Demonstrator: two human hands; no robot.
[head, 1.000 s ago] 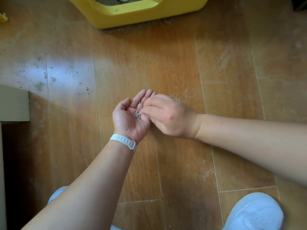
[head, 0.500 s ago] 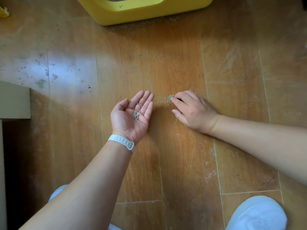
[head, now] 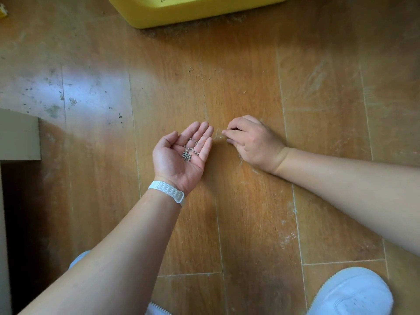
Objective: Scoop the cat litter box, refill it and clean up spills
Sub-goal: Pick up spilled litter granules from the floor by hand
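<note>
Small round grey litter pellets (head: 187, 153) in spread left hand (head: 173, 161), right hand (head: 253, 143) fingertips (head: 226, 133) pinched together at floor (head: 250, 223)

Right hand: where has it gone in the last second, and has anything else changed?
The right hand drew away from the left hand, where it was dropping litter pellets. It moved right and down to the floor, and now pinches its fingertips there, apparently picking up more. The left hand stayed palm up, cupping its pellets; the yellow litter box stayed put.
</note>
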